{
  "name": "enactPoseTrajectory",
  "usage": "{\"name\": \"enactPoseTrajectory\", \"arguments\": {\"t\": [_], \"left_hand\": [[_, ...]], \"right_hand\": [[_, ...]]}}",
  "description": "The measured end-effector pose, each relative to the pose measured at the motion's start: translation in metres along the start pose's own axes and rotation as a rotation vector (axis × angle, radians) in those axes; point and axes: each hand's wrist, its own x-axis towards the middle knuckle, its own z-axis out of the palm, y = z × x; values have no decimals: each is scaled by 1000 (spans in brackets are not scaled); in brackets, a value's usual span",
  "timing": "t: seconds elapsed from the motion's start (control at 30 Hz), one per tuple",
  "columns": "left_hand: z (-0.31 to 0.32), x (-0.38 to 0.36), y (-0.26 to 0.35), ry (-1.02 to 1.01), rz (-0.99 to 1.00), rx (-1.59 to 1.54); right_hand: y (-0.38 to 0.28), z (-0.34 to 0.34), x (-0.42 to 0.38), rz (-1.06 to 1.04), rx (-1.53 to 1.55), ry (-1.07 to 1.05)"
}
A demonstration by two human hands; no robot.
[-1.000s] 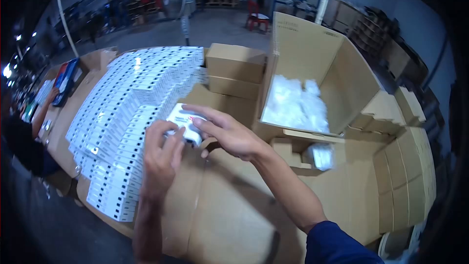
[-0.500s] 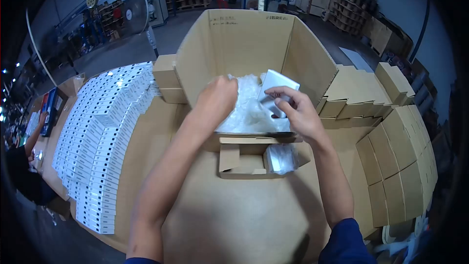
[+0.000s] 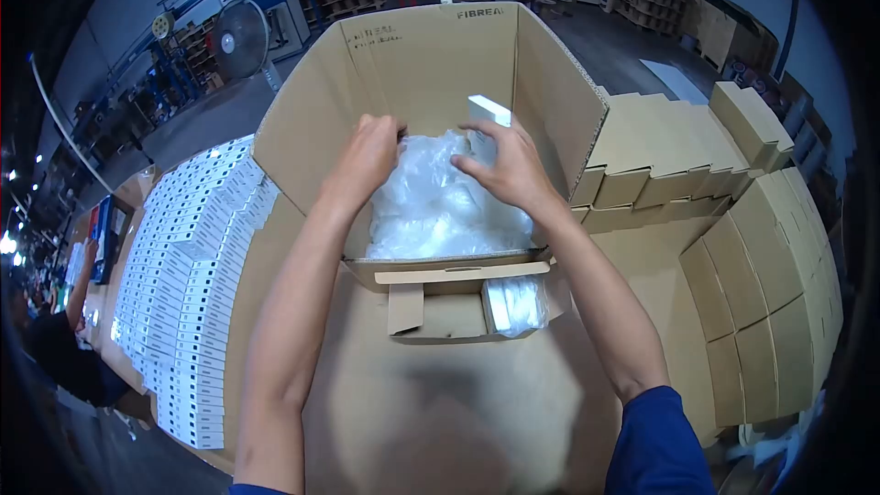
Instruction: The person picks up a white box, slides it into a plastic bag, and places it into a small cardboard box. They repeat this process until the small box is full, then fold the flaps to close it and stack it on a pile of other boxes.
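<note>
My left hand is closed at the left side of a bunched clear plastic bag, its fingertips partly hidden. The bag lies inside a large open carton. At the bag's right side, my right hand is curled around a white box, which stands tilted behind the fingers. Its thumb and index tips are apart, and the other fingers are mostly hidden. Below the carton's front edge lies a small open brown box, with plastic-wrapped white pieces in its right part.
Rows of white boxes cover the left side of the table. Brown boxes are stacked on the right, with more beside the carton. A fan stands behind. Another person's arm shows at far left.
The view has shifted, so the carton appears further left and higher. The white box has turned from face-on to nearly edge-on. More of the plastic bag shows between my hands.
</note>
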Motion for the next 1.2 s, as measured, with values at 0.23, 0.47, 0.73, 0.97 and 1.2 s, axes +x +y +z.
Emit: {"name": "enactPoseTrajectory", "arguments": {"t": [0.23, 0.47, 0.73, 0.97, 1.2], "left_hand": [[-41, -7, 37, 150, 139, -149], [-16, -5, 36, 503, -122, -387], [-14, -9, 23, 555, -80, -119], [15, 4, -10, 271, -202, 339], [-22, -4, 28, 496, -381, -371]], "right_hand": [[-22, 6, 29, 6, -81, -206], [-26, 1, 11, 44, 153, -283], [-30, -15, -10, 387, 675, -285], [-68, -42, -52, 54, 110, 143], [-90, -54, -99, -81, 252, 484]]}}
